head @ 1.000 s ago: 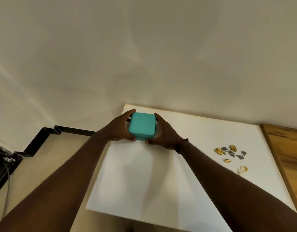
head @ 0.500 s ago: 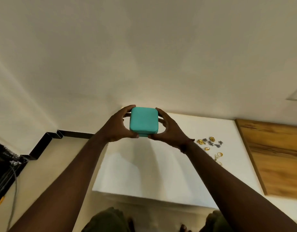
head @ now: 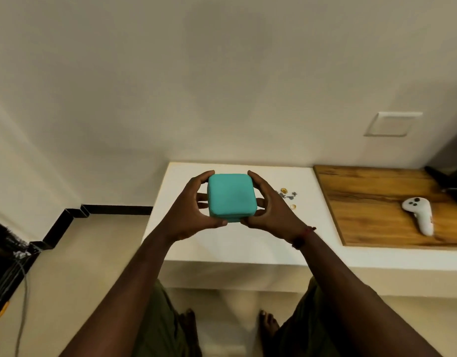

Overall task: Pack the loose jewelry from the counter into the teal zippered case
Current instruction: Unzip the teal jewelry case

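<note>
**Home interior, room corner**

Plain cream wall (head: 222, 86) with a flush white switch plate (head: 392, 124). A white counter (head: 222, 248) sits against the wall, and a wood top (head: 377, 202) butts up to it on the right. The floor (head: 80, 266) is beige, with black skirting (head: 114, 210) stepping along the wall base. The person stands at the counter on bare feet (head: 268, 323). The clutter is domestic: loose jewelry (head: 286, 194) on the counter and a white handheld controller (head: 419, 215) on the wood top. Cables (head: 21, 292) hang at far left by dark gear that is too blurred to identify.
</note>
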